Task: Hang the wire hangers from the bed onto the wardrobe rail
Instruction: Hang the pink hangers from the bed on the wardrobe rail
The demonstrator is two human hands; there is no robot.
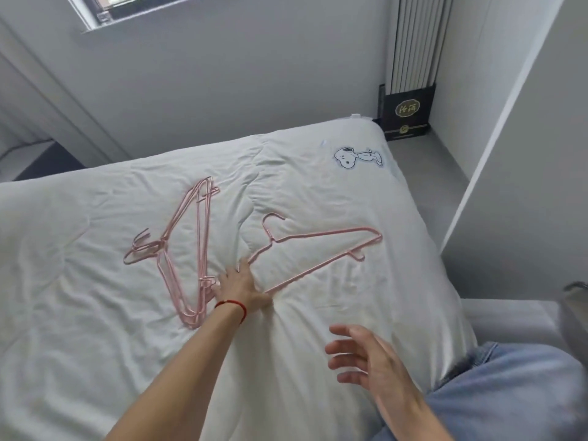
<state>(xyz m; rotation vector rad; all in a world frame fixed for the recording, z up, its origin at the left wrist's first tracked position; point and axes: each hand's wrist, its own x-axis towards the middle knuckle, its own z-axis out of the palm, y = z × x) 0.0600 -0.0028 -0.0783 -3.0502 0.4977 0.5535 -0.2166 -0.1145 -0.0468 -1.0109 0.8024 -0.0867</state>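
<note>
- At the far left we see a dark low surface [47, 160] beside the bed [79, 313], under a window [105, 7]
- On the white quilt, left of centre, lies a stack of pink wire hangers [199, 249], hooks pointing left, one end toward the near side
- Our left hand [240, 286], a red string [237, 305] on its wrist, lies palm down between the stack and the single hanger [318, 249]; its fingers touch the stack's near end and cover the single hanger's near corner; we cannot tell whether they curl round any wire
- The single hanger lies flat right of centre, hook toward the far side
- A cartoon dog print [356, 157] marks the quilt's far right corner
- Our right hand [366, 358] hovers near the bed's right edge, fingers spread, holding nothing
- A dark box [409, 113] stands in the far right corner, and blue jeans [509, 386] show at near right
</note>
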